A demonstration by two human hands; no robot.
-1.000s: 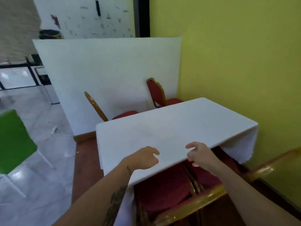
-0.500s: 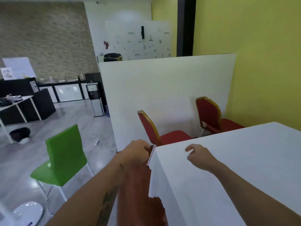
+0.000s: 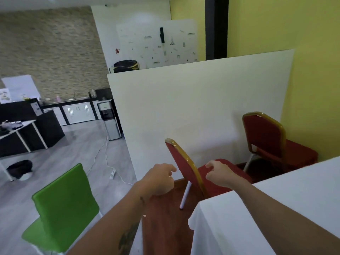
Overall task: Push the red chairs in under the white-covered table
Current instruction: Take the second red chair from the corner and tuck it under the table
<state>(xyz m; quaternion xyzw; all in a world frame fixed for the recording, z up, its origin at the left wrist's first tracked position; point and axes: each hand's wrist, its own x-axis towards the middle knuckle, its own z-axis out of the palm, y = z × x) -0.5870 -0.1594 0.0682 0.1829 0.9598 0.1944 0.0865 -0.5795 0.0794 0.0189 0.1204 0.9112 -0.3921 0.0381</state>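
Note:
The white-covered table fills the lower right. Two red chairs with gold frames stand beyond its far side, pulled out from it. The nearer red chair is straight ahead, its backrest edge-on to me and its seat reaching toward the table. The farther red chair sits by the yellow wall. My left hand hangs just left of the nearer chair's backrest, fingers loosely curled, holding nothing. My right hand hovers just right of that backrest over the seat, fingers curled, also holding nothing.
A white partition board stands behind the chairs. A green chair stands at the lower left on the grey floor. A white power strip and cable lie on the floor. A yellow wall bounds the right side.
I have walked left around the table's corner toward the far side. Both hands have left the tabletop and now flank the nearer red chair's backrest, which looks closer.

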